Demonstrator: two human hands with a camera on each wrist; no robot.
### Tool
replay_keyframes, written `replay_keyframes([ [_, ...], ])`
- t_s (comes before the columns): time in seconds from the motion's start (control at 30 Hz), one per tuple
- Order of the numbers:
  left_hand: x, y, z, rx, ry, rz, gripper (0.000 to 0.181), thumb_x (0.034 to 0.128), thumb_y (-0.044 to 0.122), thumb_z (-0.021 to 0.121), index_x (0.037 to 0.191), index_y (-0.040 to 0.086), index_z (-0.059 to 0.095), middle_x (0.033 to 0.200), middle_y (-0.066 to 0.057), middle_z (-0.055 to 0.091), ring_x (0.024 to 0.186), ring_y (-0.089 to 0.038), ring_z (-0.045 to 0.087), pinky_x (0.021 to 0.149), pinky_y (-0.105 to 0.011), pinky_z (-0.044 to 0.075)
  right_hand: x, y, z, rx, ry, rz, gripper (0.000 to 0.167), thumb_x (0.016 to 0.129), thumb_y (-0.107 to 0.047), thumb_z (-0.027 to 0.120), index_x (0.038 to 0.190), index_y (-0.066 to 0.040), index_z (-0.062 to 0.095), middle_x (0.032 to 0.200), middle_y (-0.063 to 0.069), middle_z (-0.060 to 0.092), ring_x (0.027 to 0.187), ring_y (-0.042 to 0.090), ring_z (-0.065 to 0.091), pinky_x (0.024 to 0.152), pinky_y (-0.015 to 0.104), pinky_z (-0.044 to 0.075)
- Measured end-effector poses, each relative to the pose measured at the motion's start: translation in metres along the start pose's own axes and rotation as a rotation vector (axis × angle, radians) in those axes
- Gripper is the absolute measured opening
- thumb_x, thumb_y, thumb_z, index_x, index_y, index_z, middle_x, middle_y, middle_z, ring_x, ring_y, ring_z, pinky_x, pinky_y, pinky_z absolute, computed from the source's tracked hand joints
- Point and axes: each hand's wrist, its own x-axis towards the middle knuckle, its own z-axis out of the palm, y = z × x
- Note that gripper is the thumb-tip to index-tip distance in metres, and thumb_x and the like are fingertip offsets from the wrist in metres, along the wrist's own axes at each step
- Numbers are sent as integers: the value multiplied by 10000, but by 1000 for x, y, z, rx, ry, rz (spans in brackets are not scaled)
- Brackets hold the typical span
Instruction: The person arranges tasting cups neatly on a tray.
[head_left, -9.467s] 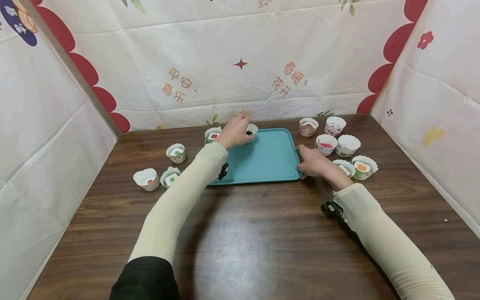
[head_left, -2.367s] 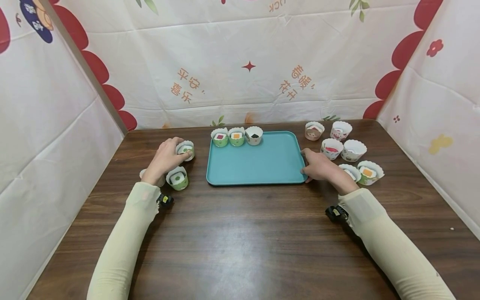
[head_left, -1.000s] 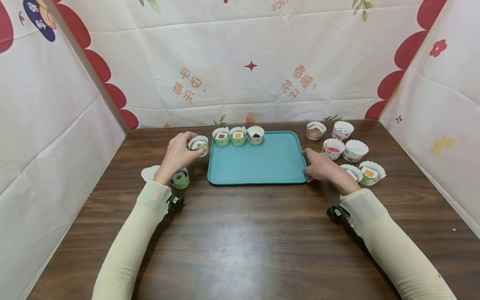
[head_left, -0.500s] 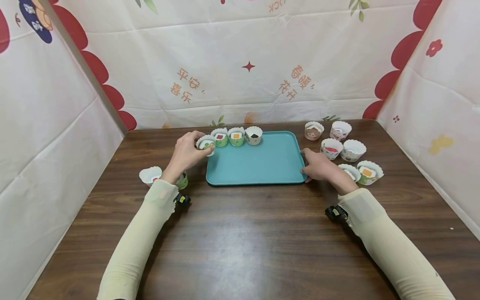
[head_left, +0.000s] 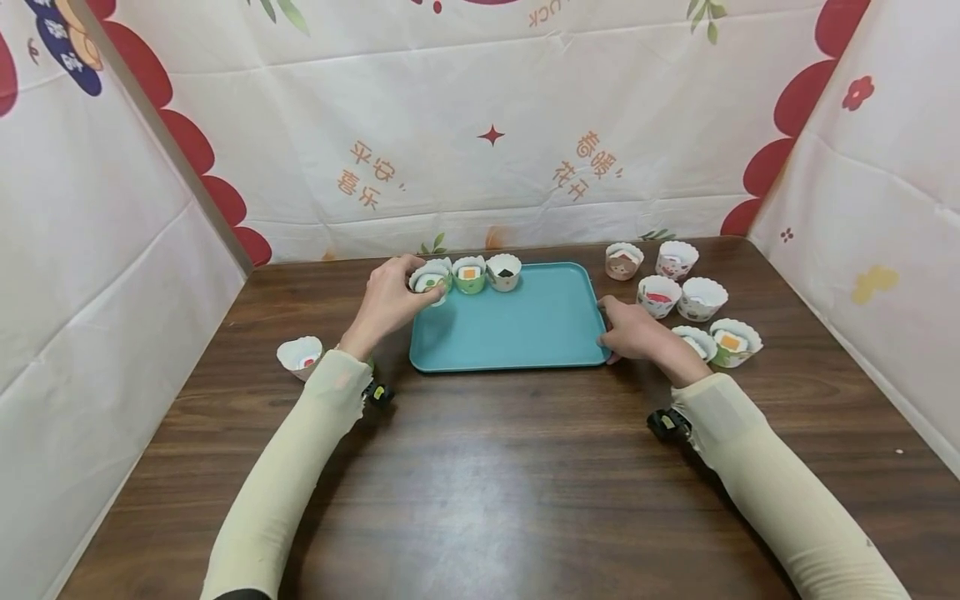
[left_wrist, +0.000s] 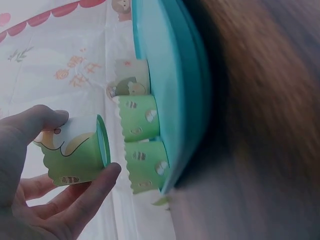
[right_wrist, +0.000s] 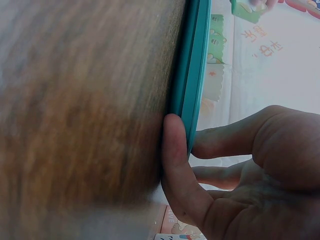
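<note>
My left hand (head_left: 393,296) holds a green paper baking cup (left_wrist: 75,160) between thumb and fingertips, with white and green contents visible from above. In the left wrist view the cup is off the tray, apart from the cups standing there. In the head view it is over the back left corner of the teal tray (head_left: 510,333), covering a green cup (left_wrist: 146,165). Beside that stand a cup with an orange-and-white piece (head_left: 470,277) and a pale cup with a dark piece (head_left: 504,273). My right hand (head_left: 633,327) pinches the tray's right rim.
Right of the tray stand several paper cups (head_left: 702,300) with mixed contents. Left on the wooden table (head_left: 465,483) are a white cup (head_left: 300,357) and a green one mostly hidden behind my left wrist. A printed white cloth (head_left: 450,167) hangs behind.
My left hand gripped the green cup on the table at left, lifted it and carried it right to the tray's back left corner. My right hand stays on the tray rim.
</note>
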Motion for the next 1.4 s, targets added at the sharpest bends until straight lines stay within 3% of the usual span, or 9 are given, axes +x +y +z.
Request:
replay_keyframes([
  [0.2,7,9,8,-8,-20,-11,580,900,426,767,1336,61,649,1198,-140,686,993,-286,607,837,-458,530,0,0,2,9,-2,-3,672,972,-27,584,1542,121,260,1096,296,539,721,216,691,612,301,645],
  [0.5,20,19,18,-25,-57,-16,580,911,431,765,1353,80,632,1281,-122,677,1113,-290,610,920,-477,537,0,1,3,7,-4,3,673,979,-35,591,1545,116,260,1060,266,531,736,223,690,614,301,643],
  [0.8,36,35,29,-46,-64,71,456,925,418,750,1239,98,664,1108,-87,681,926,-240,562,803,-406,470,1,1,2,2,-6,5,672,979,-36,590,1544,117,259,1086,274,527,757,233,687,611,294,642],
  [1.1,54,54,45,-26,-78,101,484,924,429,732,1265,94,657,1136,-80,672,919,-221,557,759,-368,480,0,0,-1,0,2,-7,666,969,-32,589,1532,127,269,1100,291,542,715,218,690,602,302,636],
  [1.4,68,72,58,-22,-116,163,515,947,411,720,1363,120,633,1232,-80,689,1079,-246,606,898,-415,517,0,1,-1,1,-6,5,669,981,-44,587,1542,116,261,1071,268,536,729,217,689,610,299,639],
])
